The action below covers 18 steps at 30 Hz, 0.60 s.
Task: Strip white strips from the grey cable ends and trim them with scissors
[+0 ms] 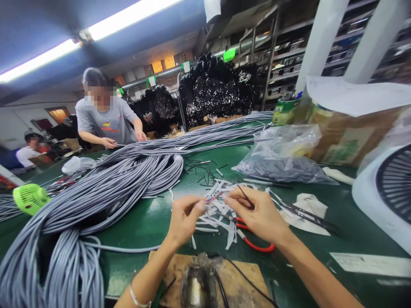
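Note:
My left hand (pixel 186 216) is closed in a pinch on a cable end, where thin red and blue wires (pixel 213 198) stick out to the right. A grey cable (pixel 128 249) runs from the left bundle behind my left wrist. My right hand (pixel 257 209) is closed, its fingertips close to the wire ends; whether they touch is unclear. A thin dark rod-like piece (pixel 245 195) lies across its fingers. Below my right hand are red-handled cutters (pixel 257 246), partly hidden. White strip scraps (pixel 207 222) lie beneath both hands.
A large grey cable bundle (pixel 128 175) covers the left; a co-worker (pixel 107 115) handles its far side. A plastic bag (pixel 282 158), black tweezers (pixel 313 217) and a white fan (pixel 385 192) are on the right. A metal device (pixel 199 284) on a wooden board (pixel 247 273) stands in front.

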Motion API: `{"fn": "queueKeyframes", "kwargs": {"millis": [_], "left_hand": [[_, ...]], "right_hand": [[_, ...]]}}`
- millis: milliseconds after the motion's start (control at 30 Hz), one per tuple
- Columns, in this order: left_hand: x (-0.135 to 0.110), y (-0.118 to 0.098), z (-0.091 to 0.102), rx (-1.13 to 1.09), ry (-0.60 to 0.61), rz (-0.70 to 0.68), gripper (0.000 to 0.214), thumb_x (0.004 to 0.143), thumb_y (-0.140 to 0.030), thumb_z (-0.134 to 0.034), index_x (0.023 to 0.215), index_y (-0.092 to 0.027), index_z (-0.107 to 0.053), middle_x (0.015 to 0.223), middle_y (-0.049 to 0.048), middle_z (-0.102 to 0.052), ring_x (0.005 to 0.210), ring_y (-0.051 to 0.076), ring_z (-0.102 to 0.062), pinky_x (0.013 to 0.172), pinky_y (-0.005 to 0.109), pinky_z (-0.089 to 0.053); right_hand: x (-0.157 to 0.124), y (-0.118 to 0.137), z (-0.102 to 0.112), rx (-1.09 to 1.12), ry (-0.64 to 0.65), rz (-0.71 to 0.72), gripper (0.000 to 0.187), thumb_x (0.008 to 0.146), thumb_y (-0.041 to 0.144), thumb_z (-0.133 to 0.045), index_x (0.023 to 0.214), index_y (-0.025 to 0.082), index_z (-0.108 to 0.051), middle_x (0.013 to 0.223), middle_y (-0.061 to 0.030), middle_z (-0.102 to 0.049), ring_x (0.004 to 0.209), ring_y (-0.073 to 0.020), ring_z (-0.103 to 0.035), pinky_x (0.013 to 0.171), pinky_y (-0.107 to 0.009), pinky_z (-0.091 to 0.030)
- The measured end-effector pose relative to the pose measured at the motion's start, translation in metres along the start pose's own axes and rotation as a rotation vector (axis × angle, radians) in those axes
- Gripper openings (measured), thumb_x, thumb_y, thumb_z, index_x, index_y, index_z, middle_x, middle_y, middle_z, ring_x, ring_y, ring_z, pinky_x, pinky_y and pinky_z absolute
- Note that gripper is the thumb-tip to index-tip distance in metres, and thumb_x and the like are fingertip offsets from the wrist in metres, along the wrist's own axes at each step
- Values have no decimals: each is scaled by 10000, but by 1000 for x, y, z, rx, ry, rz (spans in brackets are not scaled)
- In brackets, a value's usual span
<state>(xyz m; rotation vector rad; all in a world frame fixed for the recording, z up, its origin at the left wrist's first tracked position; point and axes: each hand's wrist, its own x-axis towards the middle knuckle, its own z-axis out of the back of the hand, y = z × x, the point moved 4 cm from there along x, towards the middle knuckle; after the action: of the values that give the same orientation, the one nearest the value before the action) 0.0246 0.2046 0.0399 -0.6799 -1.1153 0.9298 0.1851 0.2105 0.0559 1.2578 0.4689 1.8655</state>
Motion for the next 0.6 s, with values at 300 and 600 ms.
{"fn": "queueKeyframes", "kwargs": {"millis": [300, 600], "left_hand": [[5, 23, -10, 19, 82, 182, 407, 794, -447, -474, 591, -114, -590, 503, -24, -432, 471, 78, -325, 468, 209, -241], [2, 20, -12, -31, 134, 191, 362, 791, -426, -481, 723, -103, -628, 559, -18, -449, 504, 82, -334, 481, 204, -256]], "right_hand": [[-1, 3, 4, 75, -29, -9, 260, 809, 321, -455, 619, 157, -523, 551, 21, -469, 423, -52, -375, 377, -171, -298], [-10, 4, -10, -266, -102, 337, 187, 850, 191, -448, 838, 182, -635, 776, -16, -699, 691, -118, -653, 614, -197, -476]]}}
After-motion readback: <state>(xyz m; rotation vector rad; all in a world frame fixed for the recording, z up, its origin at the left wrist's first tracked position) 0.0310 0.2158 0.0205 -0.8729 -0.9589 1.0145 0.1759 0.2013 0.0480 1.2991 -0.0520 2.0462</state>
